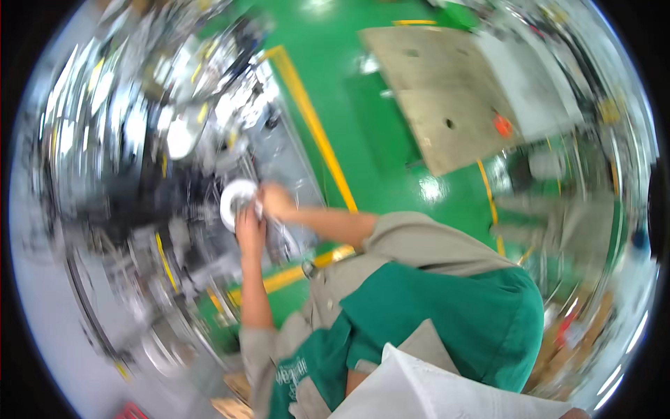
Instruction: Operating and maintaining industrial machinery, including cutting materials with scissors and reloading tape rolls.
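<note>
A white ring-shaped thing, like a roll or a round rim, is between my hands over the grey work surface; blur hides its exact kind. My left hand reaches up to its lower side, fingers bent over the rim and closed on it. At its right edge is my right hand, fingers curled together against the ring. Just below the hands lies a pale, shiny strip or tube, too smeared to name. The centre of the ring looks greyish, partly covered by my left fingers.
Blurred metal machinery fills the left side. Yellow tape lines cross the green floor. A brown board-topped table with an orange-red object stands at the upper right. Cardboard lies at the lower right.
</note>
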`<state>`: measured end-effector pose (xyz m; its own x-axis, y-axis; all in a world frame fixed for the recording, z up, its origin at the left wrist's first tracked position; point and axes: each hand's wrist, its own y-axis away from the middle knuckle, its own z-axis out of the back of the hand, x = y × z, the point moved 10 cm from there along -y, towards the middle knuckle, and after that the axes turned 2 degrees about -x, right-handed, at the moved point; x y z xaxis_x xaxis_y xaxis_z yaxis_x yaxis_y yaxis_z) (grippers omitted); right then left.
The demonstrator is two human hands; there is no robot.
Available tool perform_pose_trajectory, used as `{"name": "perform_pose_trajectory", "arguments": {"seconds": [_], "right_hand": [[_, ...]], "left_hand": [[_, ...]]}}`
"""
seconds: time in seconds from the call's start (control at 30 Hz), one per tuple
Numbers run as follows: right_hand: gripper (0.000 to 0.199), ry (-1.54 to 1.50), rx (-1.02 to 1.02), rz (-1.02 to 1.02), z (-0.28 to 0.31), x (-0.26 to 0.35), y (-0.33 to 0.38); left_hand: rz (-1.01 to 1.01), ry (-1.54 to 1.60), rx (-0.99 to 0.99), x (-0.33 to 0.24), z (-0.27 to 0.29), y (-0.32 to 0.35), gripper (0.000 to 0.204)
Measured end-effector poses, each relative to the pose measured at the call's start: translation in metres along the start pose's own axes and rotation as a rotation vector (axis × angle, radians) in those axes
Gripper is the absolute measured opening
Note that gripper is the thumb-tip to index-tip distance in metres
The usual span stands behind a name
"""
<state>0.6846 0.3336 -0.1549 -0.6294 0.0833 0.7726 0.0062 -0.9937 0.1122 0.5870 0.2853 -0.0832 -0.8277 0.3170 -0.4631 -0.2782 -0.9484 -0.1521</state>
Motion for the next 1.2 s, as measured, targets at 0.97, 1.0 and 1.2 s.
{"name": "perform_pose_trajectory", "arguments": {"seconds": [0.97,1.0,1.2], "right_hand": [[0.032,-0.132,-0.836,0.611,0.536,0.186,0.341],[0.031,-0.112,-0.804,0.630,0.539,0.194,0.341],[0.028,-0.342,-0.970,0.718,0.547,0.207,0.366]], "left_hand": [[-0.678,1.140,-0.112,-0.448,0.268,0.012,0.040],[-0.742,1.024,-0.187,-0.461,0.284,0.020,0.041],[-0.539,1.324,-0.568,-0.454,0.301,0.037,0.031]]}}
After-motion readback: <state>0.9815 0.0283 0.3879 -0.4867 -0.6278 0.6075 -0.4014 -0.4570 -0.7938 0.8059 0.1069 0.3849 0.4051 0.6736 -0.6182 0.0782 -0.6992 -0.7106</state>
